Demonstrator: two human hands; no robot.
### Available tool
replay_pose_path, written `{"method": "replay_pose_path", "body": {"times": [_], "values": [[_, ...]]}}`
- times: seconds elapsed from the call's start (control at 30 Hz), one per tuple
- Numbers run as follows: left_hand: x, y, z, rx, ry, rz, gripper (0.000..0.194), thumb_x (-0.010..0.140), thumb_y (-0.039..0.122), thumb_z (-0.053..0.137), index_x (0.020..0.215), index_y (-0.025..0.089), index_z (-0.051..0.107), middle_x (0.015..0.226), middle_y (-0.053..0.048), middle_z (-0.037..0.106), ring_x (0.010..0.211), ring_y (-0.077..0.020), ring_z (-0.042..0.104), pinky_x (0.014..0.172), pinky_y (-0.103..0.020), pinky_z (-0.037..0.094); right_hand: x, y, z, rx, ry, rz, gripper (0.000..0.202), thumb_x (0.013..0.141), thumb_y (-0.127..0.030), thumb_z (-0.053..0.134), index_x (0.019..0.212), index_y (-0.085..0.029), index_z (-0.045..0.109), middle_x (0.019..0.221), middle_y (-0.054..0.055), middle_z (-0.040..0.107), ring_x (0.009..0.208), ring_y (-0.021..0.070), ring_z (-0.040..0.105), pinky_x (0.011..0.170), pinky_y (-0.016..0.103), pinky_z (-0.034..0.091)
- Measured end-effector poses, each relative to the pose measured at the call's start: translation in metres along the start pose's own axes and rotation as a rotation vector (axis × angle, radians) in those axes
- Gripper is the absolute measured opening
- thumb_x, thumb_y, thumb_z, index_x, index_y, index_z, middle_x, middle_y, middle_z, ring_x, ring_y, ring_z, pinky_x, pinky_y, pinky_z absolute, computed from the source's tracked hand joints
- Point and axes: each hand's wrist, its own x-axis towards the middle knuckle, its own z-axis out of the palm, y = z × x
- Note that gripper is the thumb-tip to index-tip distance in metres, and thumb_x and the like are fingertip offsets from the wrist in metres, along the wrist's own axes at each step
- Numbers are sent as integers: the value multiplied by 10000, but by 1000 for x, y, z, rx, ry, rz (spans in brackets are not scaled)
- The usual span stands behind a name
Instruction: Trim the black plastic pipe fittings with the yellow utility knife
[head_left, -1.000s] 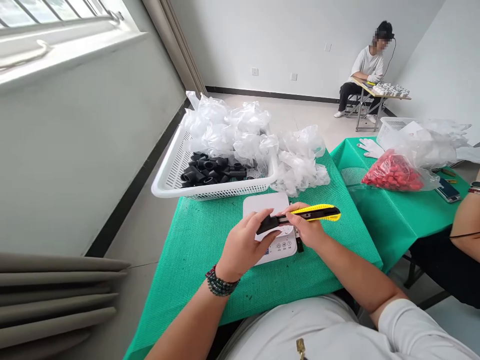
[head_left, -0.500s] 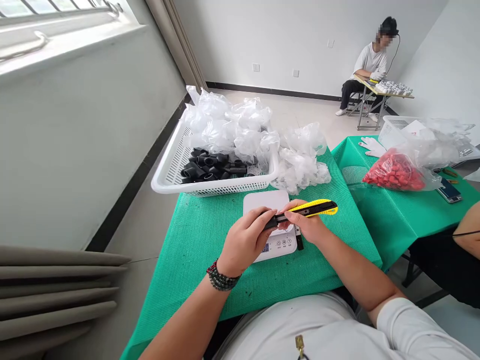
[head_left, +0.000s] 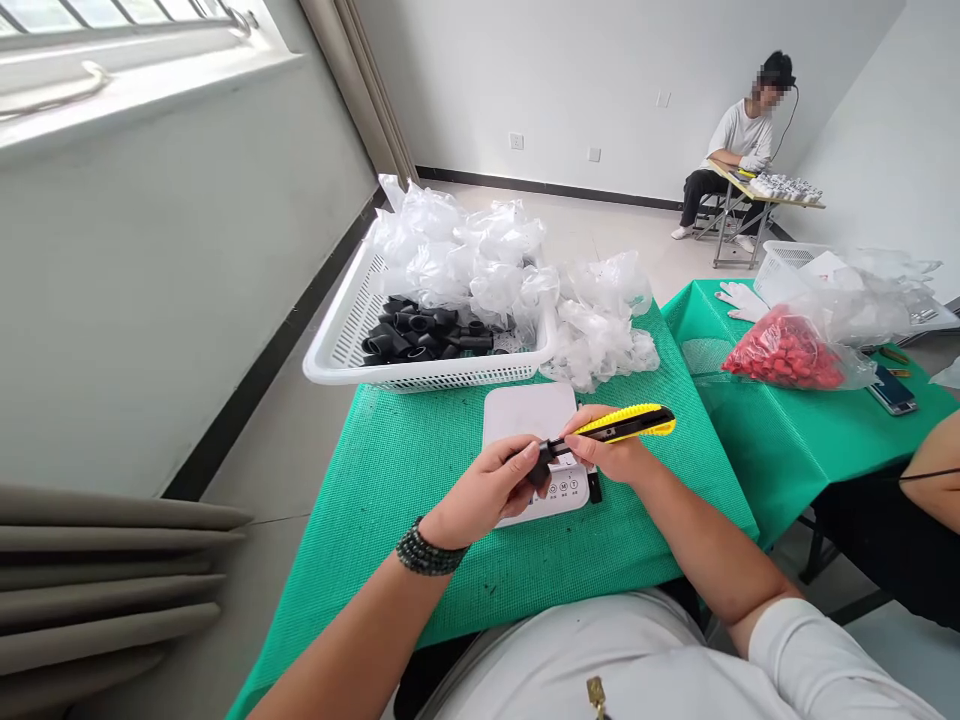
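Note:
My left hand [head_left: 504, 482] is closed round a black pipe fitting [head_left: 539, 468], partly hidden by the fingers. In my right hand [head_left: 606, 446] is a yellow and black utility knife [head_left: 636, 424], its front end pointing left and meeting the fitting's upper rim. Both hands are above a white digital scale [head_left: 525, 412], which they partly cover. Beside the scale's right edge lies a small black and white object [head_left: 595, 487], mostly hidden.
Behind the scale stands a white plastic basket [head_left: 420, 376] with black fittings [head_left: 420, 328] and clear plastic bags [head_left: 450, 240]. More crumpled bags [head_left: 600, 330] lie to its right. A second green table [head_left: 787, 430] holds a bag of red pieces [head_left: 787, 350]. Another person [head_left: 742, 140] sits at the back.
My left hand has rolled and lowered slightly, turning the fitting so that more of it shows. The knife stays in my right hand, shifted only a little.

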Motion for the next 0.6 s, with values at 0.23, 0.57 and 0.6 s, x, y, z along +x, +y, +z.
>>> {"method": "replay_pose_path", "body": {"times": [0.23,0.57,0.6], "values": [[3,-7,-5,-54,-88,-117,703,843,865,612,927,169,646,555,33,507,404,-66,328,407,-205,219,-2,5,7,106,14,31,370,798,-545,851,851,-197,737,537,-65,574,447,84,484,427,204,395],[-2,-8,-13,715,237,575,506,922,643,684,1115,176,657,933,-64,750,759,-184,688,668,-289,557,3,8,14,70,48,-151,198,868,-429,811,904,-235,792,1070,57,768,1025,207,719,834,320,608],[-2,-10,-13,774,249,599,504,896,616,737,1137,183,647,958,-66,762,778,-192,710,679,-290,574,3,9,14,81,64,-156,199,866,-429,812,895,-234,788,1054,57,766,1025,209,717,818,316,611]]}}
